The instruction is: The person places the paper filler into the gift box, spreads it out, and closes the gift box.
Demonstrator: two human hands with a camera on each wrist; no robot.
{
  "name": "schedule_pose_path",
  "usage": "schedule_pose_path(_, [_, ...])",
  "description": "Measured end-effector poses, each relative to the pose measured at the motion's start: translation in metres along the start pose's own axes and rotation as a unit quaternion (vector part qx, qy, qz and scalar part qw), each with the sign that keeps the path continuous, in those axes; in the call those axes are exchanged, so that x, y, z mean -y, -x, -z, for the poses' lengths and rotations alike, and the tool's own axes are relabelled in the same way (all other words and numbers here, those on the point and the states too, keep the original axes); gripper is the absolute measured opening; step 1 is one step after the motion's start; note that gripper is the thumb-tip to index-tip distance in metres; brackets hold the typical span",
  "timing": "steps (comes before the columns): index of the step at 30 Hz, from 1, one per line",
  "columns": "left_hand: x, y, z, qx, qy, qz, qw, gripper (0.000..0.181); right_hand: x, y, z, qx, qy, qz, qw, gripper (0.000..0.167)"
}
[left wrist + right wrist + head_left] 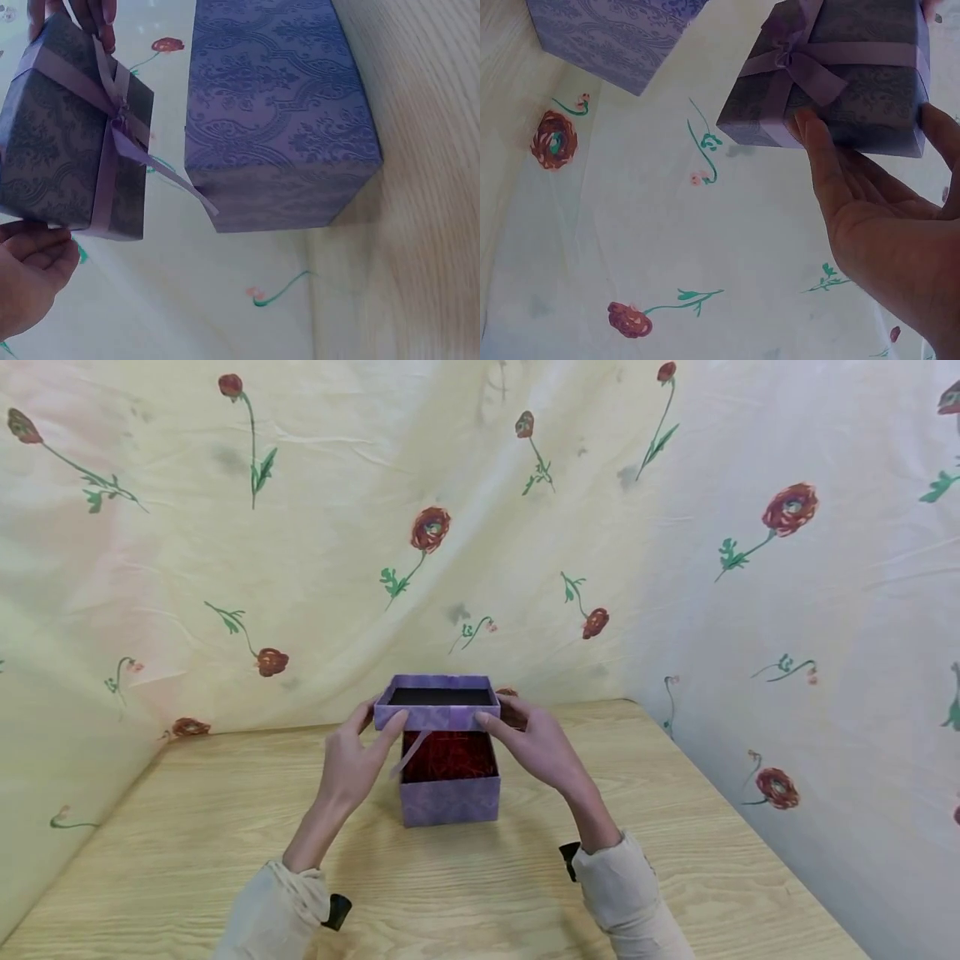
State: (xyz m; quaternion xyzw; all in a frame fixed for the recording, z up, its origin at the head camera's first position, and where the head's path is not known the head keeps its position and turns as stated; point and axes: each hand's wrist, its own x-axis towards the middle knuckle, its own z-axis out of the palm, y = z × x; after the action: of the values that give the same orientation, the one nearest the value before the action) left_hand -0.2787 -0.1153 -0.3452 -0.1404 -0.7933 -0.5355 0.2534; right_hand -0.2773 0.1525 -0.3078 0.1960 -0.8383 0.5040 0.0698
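A purple patterned gift box point(450, 802) stands on the table, its top uncovered and red shredded filling point(448, 758) inside. Above it, apart from the base, both hands hold the box lid point(435, 718), tilted so its dark inside faces the head camera. My left hand point(352, 764) grips the lid's left end, thumb on the near side. At the right end, my right hand point(543, 747) grips it the same way. A purple ribbon with a bow point(118, 124) wraps the lid's outside, and one ribbon tail hangs down toward the base.
The box stands on a light wooden table point(225, 827). A pale cloth with red flowers point(322, 527) hangs behind the table and along its sides. Dark straps point(337, 912) show at both sleeve cuffs.
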Motion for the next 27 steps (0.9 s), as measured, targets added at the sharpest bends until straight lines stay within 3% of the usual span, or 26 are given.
schedule_pose_path(8, [-0.013, -0.005, -0.006, -0.043, 0.026, -0.017, 0.9986, 0.057, 0.013, -0.002, -0.005, -0.055, 0.034, 0.024, 0.9976, 0.046])
schedule_pose_path(12, [-0.018, -0.006, -0.006, -0.049, 0.019, -0.011, 0.9985, 0.056, 0.015, -0.003, -0.007, -0.073, 0.025, 0.038, 0.9963, 0.048])
schedule_pose_path(16, [-0.024, -0.008, -0.003, -0.052, 0.011, -0.005, 0.9986, 0.056, 0.013, -0.002, -0.004, -0.072, 0.002, 0.055, 0.9958, 0.052])
schedule_pose_path(21, [-0.029, -0.01, 0.0, -0.063, -0.002, -0.001, 0.998, 0.054, 0.01, -0.001, -0.002, -0.058, -0.025, 0.104, 0.9926, 0.049])
schedule_pose_path(27, [-0.032, -0.01, 0.001, -0.057, -0.026, 0.006, 0.998, 0.058, 0.005, -0.001, -0.007, -0.066, -0.019, 0.134, 0.9886, 0.046])
